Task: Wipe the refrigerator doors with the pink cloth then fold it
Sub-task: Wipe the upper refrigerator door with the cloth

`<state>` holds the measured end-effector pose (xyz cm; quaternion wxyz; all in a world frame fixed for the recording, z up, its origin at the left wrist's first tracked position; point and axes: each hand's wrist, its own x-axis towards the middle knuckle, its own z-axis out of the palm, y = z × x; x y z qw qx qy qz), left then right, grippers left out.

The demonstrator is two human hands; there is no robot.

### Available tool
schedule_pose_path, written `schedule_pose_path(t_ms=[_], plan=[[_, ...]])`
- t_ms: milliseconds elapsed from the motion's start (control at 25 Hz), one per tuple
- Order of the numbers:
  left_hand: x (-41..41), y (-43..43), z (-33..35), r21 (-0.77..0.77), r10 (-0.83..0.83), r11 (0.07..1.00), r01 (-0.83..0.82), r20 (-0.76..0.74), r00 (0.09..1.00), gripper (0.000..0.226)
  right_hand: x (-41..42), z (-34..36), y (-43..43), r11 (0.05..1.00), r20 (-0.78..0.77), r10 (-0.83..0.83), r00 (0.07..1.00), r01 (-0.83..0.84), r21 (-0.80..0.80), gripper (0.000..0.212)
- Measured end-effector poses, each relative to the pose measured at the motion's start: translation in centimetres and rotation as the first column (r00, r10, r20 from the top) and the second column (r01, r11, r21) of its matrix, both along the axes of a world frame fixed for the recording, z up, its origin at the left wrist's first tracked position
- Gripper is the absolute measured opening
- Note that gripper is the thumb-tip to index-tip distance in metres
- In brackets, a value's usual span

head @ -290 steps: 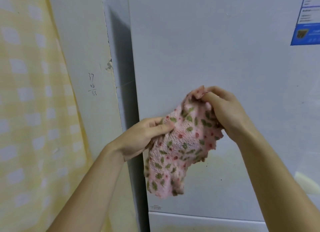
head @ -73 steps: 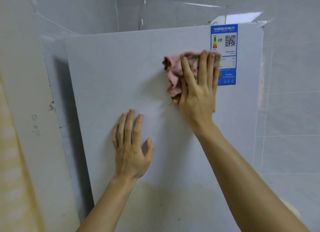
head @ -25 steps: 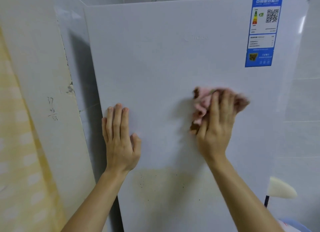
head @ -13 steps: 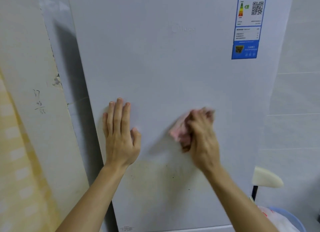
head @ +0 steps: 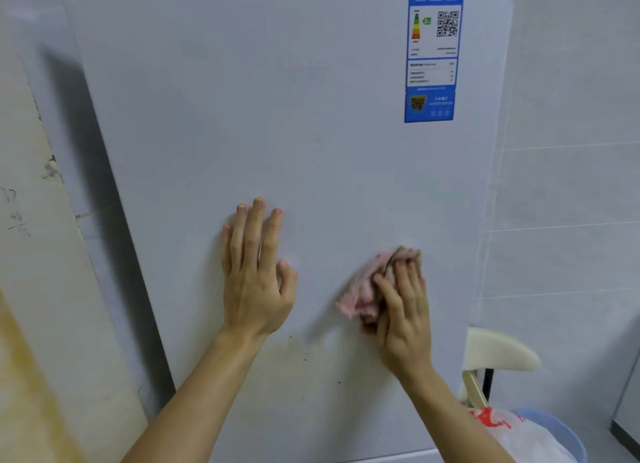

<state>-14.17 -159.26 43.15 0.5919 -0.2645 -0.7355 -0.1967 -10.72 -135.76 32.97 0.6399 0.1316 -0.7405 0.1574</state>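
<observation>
Pink cloth [head: 360,289] is bunched up against the refrigerator door [head: 277,133], right of centre and below the middle of the panel, as I see it from the head camera. My right hand [head: 403,310] lies over the cloth and presses it to the door, fingers mostly straight on top of it; the hand is a little blurred, and I cannot see the thumb. My left hand [head: 254,275] is flat on the door just beside it, to the left, palm down, fingers straight and close together, thumb out, holding nothing. A blue energy label [head: 433,54] sits in the door's upper right corner, well apart from both hands. Below the hands the door carries a yellowish stain [head: 311,365] with dark specks. At the lower right, by the tiled wall [head: 571,185], stand a cream chair back [head: 498,351] and a blue bin [head: 561,428] lined with a white bag [head: 526,442].
</observation>
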Motion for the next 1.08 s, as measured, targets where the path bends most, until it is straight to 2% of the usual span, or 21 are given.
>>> schedule_pose_path(t_ms=[80, 200, 360, 440, 520, 640, 720, 800, 880, 960, 1080], plan=[[0.2, 1.3, 0.0, -0.001, 0.003, 1.000, -0.003, 0.001, 1.000, 0.075, 0.6, -0.9, 1.7, 0.993, 0.066, -0.055, 0.996, 0.048, 0.112, 0.045], [0.6, 3.2, 0.0, -0.007, -0.003, 1.000, 0.003, -0.008, 1.000, 0.074, 0.9, 4.4, 3.9, 0.984, 0.032, -0.057, 0.998, 0.051, 0.170, 0.050], [0.7, 4.9, 0.4, 0.017, 0.016, 1.000, -0.016, -0.002, 1.000, 0.077, 0.3, 18.0, 5.5, 0.999, -0.061, 0.037, 0.997, -0.040, -0.036, 0.057], [0.8, 5.6, 0.7, 0.017, 0.026, 1.000, -0.025, -0.007, 1.000, 0.079, -0.3, 21.4, 5.7, 0.991, -0.094, 0.037, 0.995, -0.049, -0.128, 0.052], [0.8, 6.0, 0.9, 0.011, 0.033, 0.999, -0.033, -0.005, 0.999, 0.077, -0.6, 20.7, 5.9, 0.990, -0.113, -0.006, 0.994, -0.009, -0.137, 0.047], [0.7, 6.5, 0.9, 0.013, 0.051, 0.999, -0.051, -0.007, 0.999, 0.075, -0.1, 13.8, 6.4, 0.991, -0.108, -0.041, 0.993, 0.027, -0.130, 0.047], [0.5, 6.5, 0.8, 0.023, 0.065, 0.998, -0.064, -0.019, 0.998, 0.075, 0.6, 6.4, 6.2, 0.990, -0.025, -0.039, 0.999, 0.035, -0.139, 0.050], [0.4, 6.7, 0.7, 0.034, 0.076, 0.997, -0.075, -0.031, 0.997, 0.075, 1.8, -0.8, 6.2, 0.996, 0.097, -0.028, 0.995, 0.036, -0.084, 0.050], [0.3, 6.9, 0.6, 0.037, 0.084, 0.996, -0.083, -0.032, 0.996, 0.075, 2.2, -4.5, 6.8, 0.998, 0.170, -0.048, 0.984, 0.053, -0.028, 0.048], [0.3, 6.8, 0.6, 0.037, 0.085, 0.996, -0.084, -0.027, 0.996, 0.075, 2.0, -3.4, 7.3, 0.998, 0.179, -0.067, 0.981, 0.069, -0.005, 0.048], [0.4, 6.6, 0.7, 0.027, 0.070, 0.997, -0.069, -0.015, 0.997, 0.075, 1.5, 3.6, 7.1, 0.999, 0.096, -0.051, 0.994, 0.049, 0.021, 0.056]])
